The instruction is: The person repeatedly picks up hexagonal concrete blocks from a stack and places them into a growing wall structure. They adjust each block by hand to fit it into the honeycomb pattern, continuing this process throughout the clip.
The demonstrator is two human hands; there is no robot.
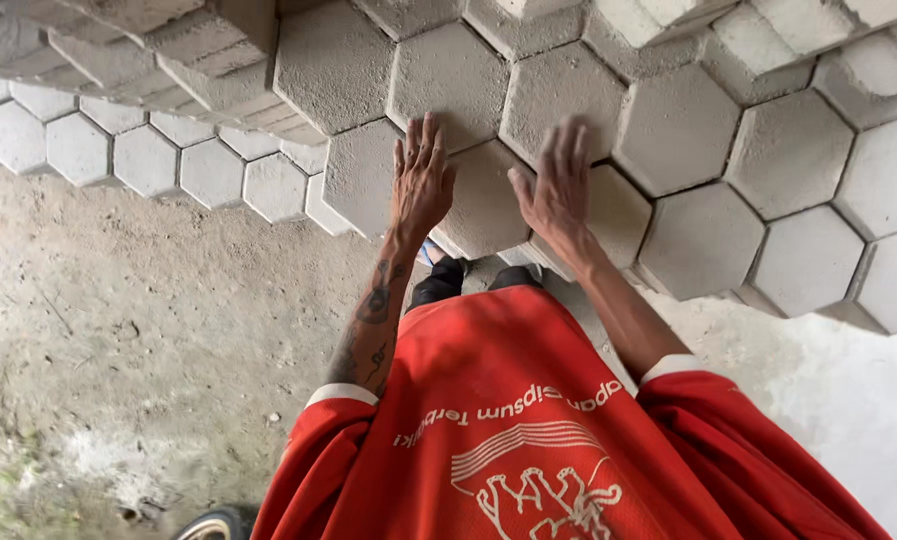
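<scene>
Progress, judged from the present lay of the blocks: paving is well under way, with one block being seated at the open edge and bare ground left to cover.

Nearest the camera, a loose red cloth jersey with white print (528, 420) fills the lower frame, and a dark rubber wheel edge (213, 523) shows at the bottom. To the left of the hands lies bare, compacted grey-brown earth (148, 330), rough and gritty, with no block on it.

Left hand (420, 180): fingers spread flat, palm down, pressing rather than clasping. Right hand (558, 185): likewise flat and open, blurred by motion. Both rest on the grey hexagonal concrete paving block (483, 205), which sits at the edge of the laid field, directly under and between the hands, touching its neighbours.

Beyond the hands, a field of laid grey hexagonal concrete pavers (688, 130) runs in a tight honeycomb, coarse-grained, with sharp edges and narrow joints. Farther off, a loose stack of grey concrete blocks (198, 60) lies tilted on the laid surface.
</scene>
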